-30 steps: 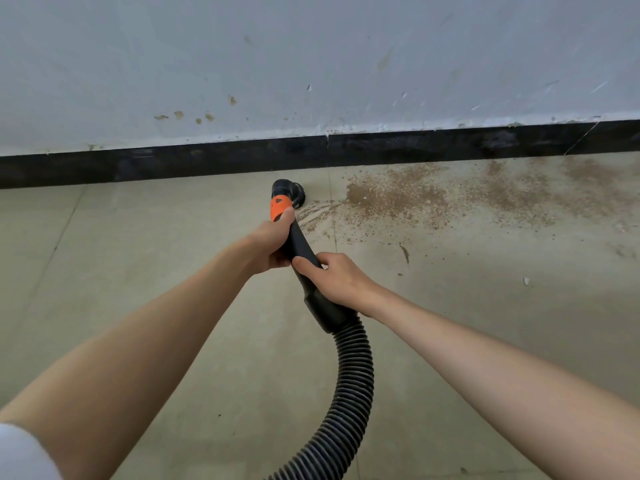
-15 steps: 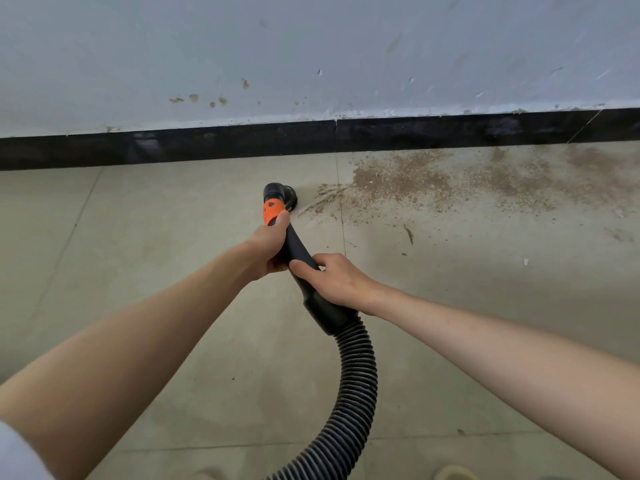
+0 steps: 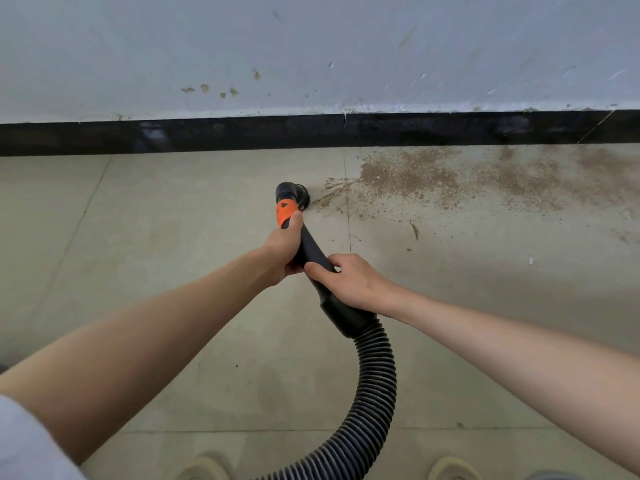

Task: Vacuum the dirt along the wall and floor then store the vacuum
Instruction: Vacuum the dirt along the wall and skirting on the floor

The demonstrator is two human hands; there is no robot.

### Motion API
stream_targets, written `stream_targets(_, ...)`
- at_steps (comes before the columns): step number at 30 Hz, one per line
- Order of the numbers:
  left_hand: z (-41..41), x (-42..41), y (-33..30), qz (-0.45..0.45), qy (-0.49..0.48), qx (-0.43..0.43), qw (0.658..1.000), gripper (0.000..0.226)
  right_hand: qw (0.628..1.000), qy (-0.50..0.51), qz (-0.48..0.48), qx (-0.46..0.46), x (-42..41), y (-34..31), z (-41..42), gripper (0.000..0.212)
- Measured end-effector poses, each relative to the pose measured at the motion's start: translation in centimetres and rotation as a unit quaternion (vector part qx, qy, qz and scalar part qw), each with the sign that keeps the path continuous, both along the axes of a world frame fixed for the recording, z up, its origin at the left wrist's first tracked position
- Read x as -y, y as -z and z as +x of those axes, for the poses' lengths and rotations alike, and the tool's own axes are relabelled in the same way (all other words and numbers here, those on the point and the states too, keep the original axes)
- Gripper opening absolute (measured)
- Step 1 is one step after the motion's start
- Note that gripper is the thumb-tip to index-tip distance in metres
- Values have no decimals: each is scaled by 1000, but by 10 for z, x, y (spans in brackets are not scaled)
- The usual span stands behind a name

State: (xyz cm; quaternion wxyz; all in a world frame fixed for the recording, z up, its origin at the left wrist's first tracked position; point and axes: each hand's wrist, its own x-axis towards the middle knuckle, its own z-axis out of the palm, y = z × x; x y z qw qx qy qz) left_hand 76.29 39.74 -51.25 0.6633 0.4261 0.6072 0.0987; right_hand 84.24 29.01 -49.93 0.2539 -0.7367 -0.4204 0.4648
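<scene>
Fingers of both hands, left hand (image 3: 282, 251) and right hand (image 3: 349, 280), wrap the vacuum wand (image 3: 313, 252) beside scattered dirt (image 3: 408, 174) under the baseboard (image 3: 242, 133).

Even, soft daylight; faint shadow on floor (image 3: 502, 289) at right; wide-angle bowing at edges; sharp centre.

head view | looks forward and down | near floor (image 3: 173, 341) and wall (image 3: 311, 36)

Both hands — left hand (image 3: 282, 249), right hand (image 3: 349, 280) — grip the vacuum nozzle (image 3: 304, 233) beside dirt (image 3: 412, 176).
</scene>
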Motion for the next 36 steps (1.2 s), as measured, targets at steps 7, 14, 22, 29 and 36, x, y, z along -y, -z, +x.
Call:
stream_targets(7,25,17,-1,-8,34,9,999,45,999,35,-1,17,21,-1,16,38)
stream_targets(14,18,6,-9,-4,34,23,999,47,999,36,1,17,9,-8,9,39)
stream_targets(22,15,5,-12,10,36,8,999,45,999,33,10,15,9,-11,6,39)
stream_targets(29,12,5,-13,25,25,-5,999,46,999,27,13,14,11,-15,2,40)
stream_targets(36,7,21,-4,13,12,-21,1000,43,1000,10,-14,5,22,-10,2,38)
